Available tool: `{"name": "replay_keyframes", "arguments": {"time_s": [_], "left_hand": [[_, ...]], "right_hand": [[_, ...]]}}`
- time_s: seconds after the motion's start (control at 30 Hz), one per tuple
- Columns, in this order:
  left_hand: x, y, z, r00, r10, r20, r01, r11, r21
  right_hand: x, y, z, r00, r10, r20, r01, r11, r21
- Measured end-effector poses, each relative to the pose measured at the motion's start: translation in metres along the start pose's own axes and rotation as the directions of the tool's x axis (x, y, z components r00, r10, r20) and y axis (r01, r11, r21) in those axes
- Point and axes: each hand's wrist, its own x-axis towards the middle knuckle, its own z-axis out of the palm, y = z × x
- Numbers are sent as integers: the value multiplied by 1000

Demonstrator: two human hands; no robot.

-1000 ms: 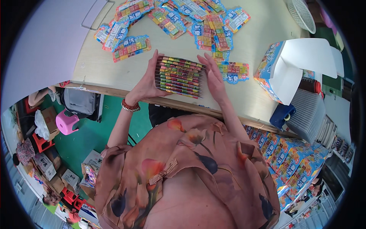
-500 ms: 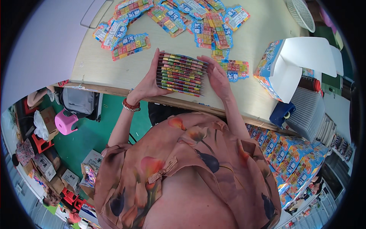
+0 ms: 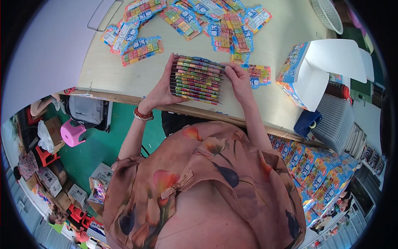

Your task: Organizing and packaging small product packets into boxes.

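A thick stack of candy blister cards (image 3: 197,81), edges facing up with several colours of wrapped sweets between thin backings, sits over the near part of the table. My left hand (image 3: 163,88) wraps its left side, the thumb along the far left corner and the fingers under the near side. At the far right corner, my right hand (image 3: 238,81) closes thumb and fingers on the end of the top cards. Just beyond the right hand lies a loose candy card (image 3: 261,74). More candy cards (image 3: 182,20) are scattered across the far table, some face down.
An open display box (image 3: 290,79) with white flaps stands at the right, beside a blue tape dispenser (image 3: 306,124). A white basket (image 3: 329,16) is at the far right. Filled boxes (image 3: 319,174) are stacked below the table. A pink stool (image 3: 73,133) stands on the green floor.
My right hand has shifted from lying open along the stack's right side to pinching its far right corner. The left hand and the stack stay nearly where they were.
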Motion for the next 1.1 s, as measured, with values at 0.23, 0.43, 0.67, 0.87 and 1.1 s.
{"name": "replay_keyframes", "arguments": {"time_s": [0.23,0.43,0.67,0.87,1.1], "left_hand": [[0,0,0,1000,-16,0,16,1000,-16],[0,1,-1,1000,-8,6,8,1000,-13],[-1,-5,0,1000,19,-4,-19,1000,-22],[1,-2,0,1000,-4,7,5,999,-40],[0,-4,-1,1000,-7,6,7,999,-46]], "right_hand": [[-7,-9,1,989,-118,86,113,992,57],[-8,-3,3,996,-81,28,82,996,-45],[-9,-13,3,973,-122,195,120,993,21],[-9,-6,2,986,-31,165,33,999,-12],[-8,-13,0,970,-66,235,71,997,-11]]}}
